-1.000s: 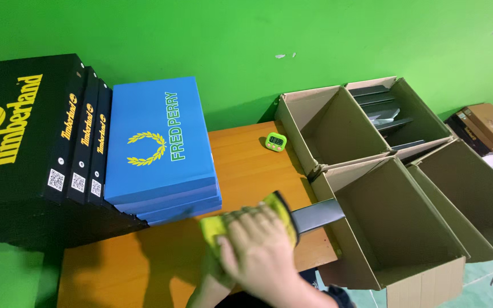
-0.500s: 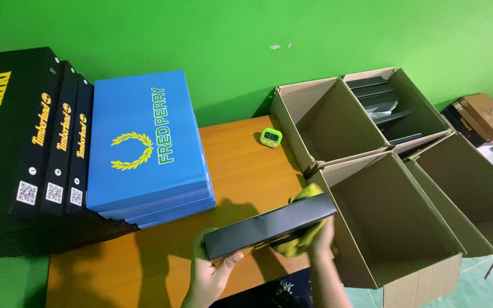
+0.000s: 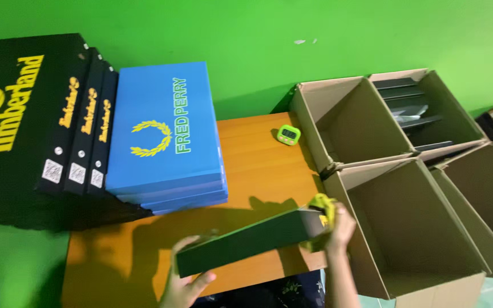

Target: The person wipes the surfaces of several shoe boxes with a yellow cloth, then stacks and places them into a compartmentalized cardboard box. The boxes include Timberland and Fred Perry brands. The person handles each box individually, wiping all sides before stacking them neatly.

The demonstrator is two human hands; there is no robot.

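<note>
Both hands grip a flat black box (image 3: 249,241) over the table edge: left hand (image 3: 185,279) closed on its near end, right hand (image 3: 339,228) pressing a yellow cloth (image 3: 322,210) against the far end. Wiping looks underway; the open carton (image 3: 372,188) sits just beyond the right fingers.

Flat box (image 3: 246,242) before stacked boxes (image 3: 166,137), left of open cartons (image 3: 412,228).

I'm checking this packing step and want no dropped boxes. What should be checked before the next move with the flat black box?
1. Left hand on the flat black box, near end: ok.
2. Right hand on its far end, yellow cloth pinched there: ok.
3. Box lifted off the wooden table: ok.
4. Nearest cardboard carton open, bare inside: ok.
5. Grip firmness: cannot tell.
6. Green timer apart from the box: ok.
</note>
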